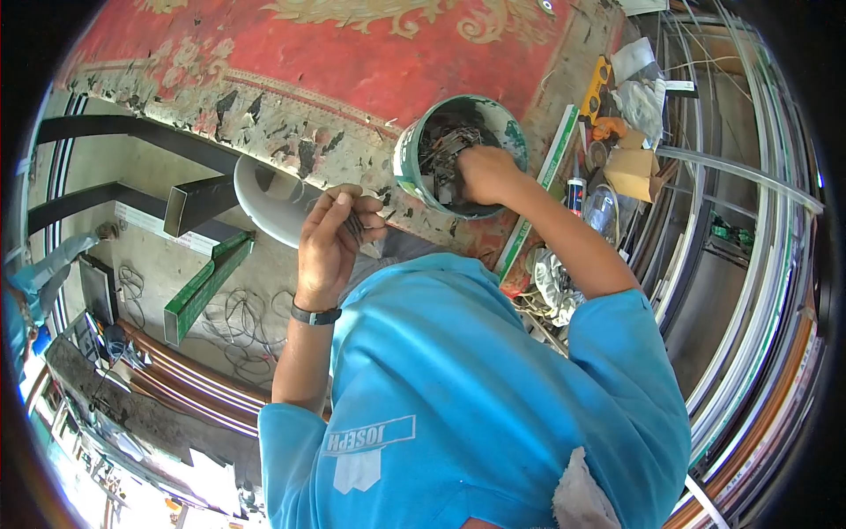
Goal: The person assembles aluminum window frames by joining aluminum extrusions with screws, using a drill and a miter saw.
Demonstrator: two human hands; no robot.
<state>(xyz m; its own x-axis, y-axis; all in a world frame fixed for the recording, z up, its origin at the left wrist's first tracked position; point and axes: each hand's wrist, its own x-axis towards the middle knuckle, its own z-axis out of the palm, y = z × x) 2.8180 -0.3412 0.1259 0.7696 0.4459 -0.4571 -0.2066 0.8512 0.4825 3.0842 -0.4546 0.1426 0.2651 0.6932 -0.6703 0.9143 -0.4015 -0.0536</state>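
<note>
My left hand (330,234), with a dark band at its wrist, is raised beside the worktop's near edge. Its fingers are closed around a small bunch of thin dark metal pieces (354,227); their exact kind is too small to make out. My right hand (486,175) reaches into a green and white bucket (409,163) that stands on the worktop. The fingers of that hand are hidden among the jumbled small metal bits (451,145) inside, so its grip does not show.
A worn red patterned covering (352,66) lies over the worktop. Right of the bucket are a green-white strip (560,145), a yellow level (597,88), a cardboard box (631,172) and a sealant tube (575,196). Long metal profiles (762,291) line the right side. Dark frames (207,201) jut out at left.
</note>
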